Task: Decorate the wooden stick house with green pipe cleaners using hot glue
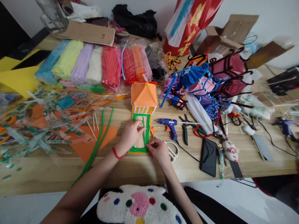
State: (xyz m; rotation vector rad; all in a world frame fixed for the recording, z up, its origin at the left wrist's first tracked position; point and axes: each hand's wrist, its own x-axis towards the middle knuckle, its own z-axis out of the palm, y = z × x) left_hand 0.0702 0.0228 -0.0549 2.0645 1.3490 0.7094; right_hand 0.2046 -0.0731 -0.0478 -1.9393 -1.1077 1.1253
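A small craft house (143,109) with an orange paper roof lies flat on the wooden table (140,169). Its wooden-stick wall is edged with green pipe cleaner. My left hand (130,134), with a red string at the wrist, rests on the wall and pinches a green pipe cleaner strip (144,124) near its middle. My right hand (159,151) is closed at the wall's lower right corner, fingertips pressing the green edging. White-handled scissors (172,151) lie just right of that hand.
A blue glue gun (170,124) and pliers (185,130) lie right of the house, then a black phone (208,157). Long green pipe cleaners (98,141), orange paper (90,141) and plastic wrappers (39,127) sit left. Bags of coloured pipe cleaners (93,63) line the back.
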